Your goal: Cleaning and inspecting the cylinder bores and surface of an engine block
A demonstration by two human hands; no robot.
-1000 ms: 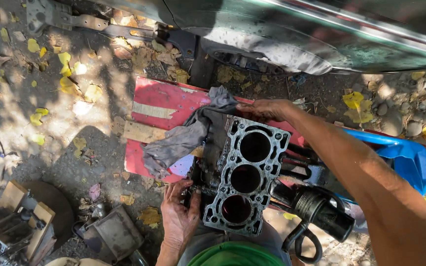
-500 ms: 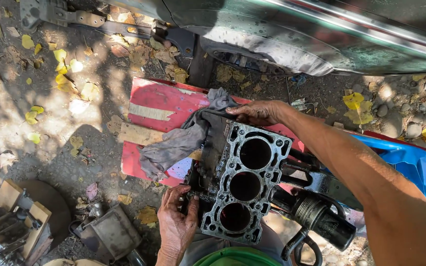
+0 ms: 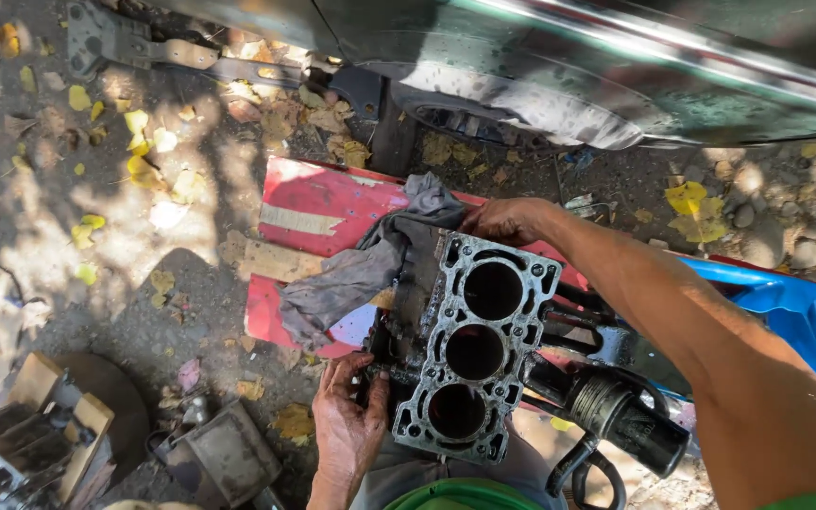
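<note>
A grimy three-cylinder engine block [image 3: 469, 349] stands in front of me with its open bores facing up. My left hand [image 3: 347, 425] grips its near left side. My right hand [image 3: 507, 219] holds the far top edge, arm stretched across from the right. A grey rag [image 3: 356, 274] hangs off the block's far left corner onto a red board [image 3: 318, 203]. A black oil filter [image 3: 630, 420] sticks out on the block's right side.
Dirt ground with yellow leaves lies around. A dark car body [image 3: 616, 76] runs along the top. A blue plastic tray [image 3: 790, 307] is at the right. Metal engine parts [image 3: 214, 458] and wooden blocks [image 3: 49, 416] sit at the lower left.
The block has tipped a little and shifted under both hands. My left hand has slid slightly along its near left side; my right hand keeps its hold on the far edge.
</note>
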